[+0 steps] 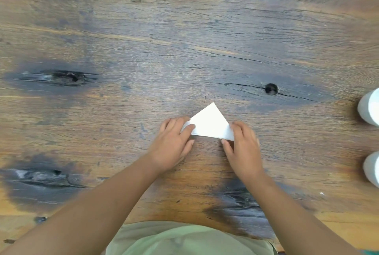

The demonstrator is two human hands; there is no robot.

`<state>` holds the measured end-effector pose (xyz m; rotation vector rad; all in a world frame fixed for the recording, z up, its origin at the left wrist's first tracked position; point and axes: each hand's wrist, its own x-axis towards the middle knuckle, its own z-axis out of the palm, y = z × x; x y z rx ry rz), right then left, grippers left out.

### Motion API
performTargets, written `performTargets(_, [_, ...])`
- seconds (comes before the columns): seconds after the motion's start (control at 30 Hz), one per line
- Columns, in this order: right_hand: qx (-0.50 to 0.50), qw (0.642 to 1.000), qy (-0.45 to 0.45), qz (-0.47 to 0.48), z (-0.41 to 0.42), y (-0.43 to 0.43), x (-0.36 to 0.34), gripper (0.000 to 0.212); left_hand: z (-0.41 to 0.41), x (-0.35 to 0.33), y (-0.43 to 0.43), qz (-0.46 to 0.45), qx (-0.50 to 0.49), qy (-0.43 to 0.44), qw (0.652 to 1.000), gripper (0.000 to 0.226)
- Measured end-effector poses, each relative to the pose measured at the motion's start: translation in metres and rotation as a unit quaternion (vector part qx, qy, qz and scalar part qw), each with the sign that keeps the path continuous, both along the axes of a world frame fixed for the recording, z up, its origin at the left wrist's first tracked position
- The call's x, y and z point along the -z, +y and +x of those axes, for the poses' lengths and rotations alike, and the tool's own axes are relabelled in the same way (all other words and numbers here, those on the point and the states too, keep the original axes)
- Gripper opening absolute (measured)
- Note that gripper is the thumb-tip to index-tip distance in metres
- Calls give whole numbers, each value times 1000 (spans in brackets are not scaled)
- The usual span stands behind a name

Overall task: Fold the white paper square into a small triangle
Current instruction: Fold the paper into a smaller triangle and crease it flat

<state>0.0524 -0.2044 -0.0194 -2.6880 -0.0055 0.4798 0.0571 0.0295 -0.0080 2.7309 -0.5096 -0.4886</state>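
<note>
Where the boards run darkest: a wooden table [143,53] fills the view, its grain streaked with burnt-looking patches and round knot holes.
Left hand [174,141]: it lies palm down at the paper's left corner, fingers [189,126] spread loosely and resting on top of the sheet, thumb on the wood just below the fold; pressing, not clutching.
White paper [210,123]: already a triangle, flat on the table between the two hands, long edge toward the person, point aimed away from them.
Right hand [244,146]: fingers curl over the right corner and the thumb tucks in at the lower edge, so it pinches that corner.
Far right edge: two white cylinders [371,107], cut off by the frame, stand well apart from the paper.
Bottom: a pale green garment [190,238] shows between the bare forearms.
</note>
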Motion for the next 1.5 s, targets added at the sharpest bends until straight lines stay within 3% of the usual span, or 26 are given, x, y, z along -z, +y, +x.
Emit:
performTargets(0.2, [144, 989, 12, -28, 11, 8, 0, 35, 11, 9, -20, -11, 56, 5, 998, 47])
performTargets(0.3, [143, 987, 35, -60, 17, 11, 0, 29, 6, 19, -26, 19, 63, 31, 997, 55])
performTargets(0.47, [145, 988, 54, -3, 23, 0, 1, 18, -1, 22, -31, 38, 60, 32, 997, 57])
performTargets(0.6, [212, 965, 98, 122, 32, -11, 2, 15, -3, 20, -39, 37, 34, 53, 997, 56])
performTargets(0.7, [301, 887, 174, 305, 39, -12, 0, 22, -4, 17, -43, 35, 9, 67, 997, 58])
performTargets(0.73, [302, 877, 181, 327, 40, -12, 0, 20, -5, 15, -44, 35, 3, 68, 997, 59])
performTargets(0.97, [211, 913, 65, 342, 39, 12, -10, 23, -10, 11, -40, 59, 0, 76, 995, 58])
performTargets(1.1, [48, 961, 27, 271, 31, 28, -15, 44, -16, 13, -28, 32, -21, 77, 996, 59])
performTargets(1.27, [-107, 977, 40, 179, 20, 38, -14, 62, -30, 13, -2, 42, -12, 85, 995, 60])
performTargets(1.5, [-184, 981, 5, 52, 9, 46, 3, 45, -46, 11, 15, 62, 9, 62, 996, 63])
